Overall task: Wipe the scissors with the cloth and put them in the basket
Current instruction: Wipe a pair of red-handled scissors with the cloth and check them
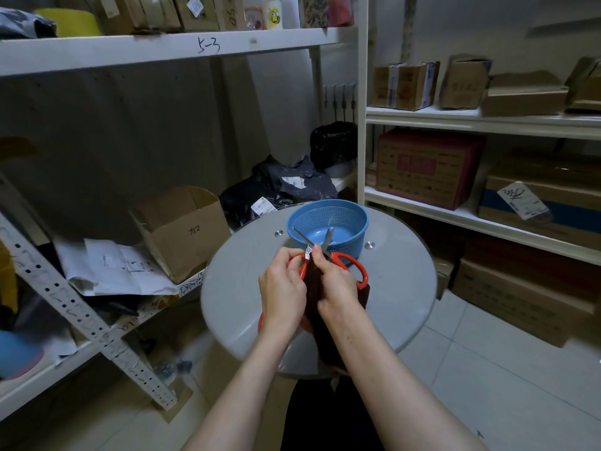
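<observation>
Wiping step in hand: you hold the scissors (327, 240) above the round grey surface (234, 288), blades spread in a V and pointing away from you over the near rim of the blue basket (356, 242), which stands just beyond both hands. Your left hand (284, 288) is closed on the scissors, fingers curled round the red handle on its side. Your right hand (336, 286) is closed too, pinching the dark cloth (313, 288) against the scissors close to where the blades cross; the other red handle loop shows just right of that hand. The cloth runs down between the hands and trails below the wrists toward you. Judging by the bare metal ahead of your right fingertips, the blades themselves look not yet covered, so the task seems somewhere in its first half. The next move likely calls for drawing the cloth forward along each blade from the crossing to the tip, with fingers on the flat sides rather than the edges, since the open blades could nick a thumb. After that, the drop is short: the basket sits directly ahead of the tips, empty as far as can be seen, and closing the blades first would make the hand-off safer.
</observation>
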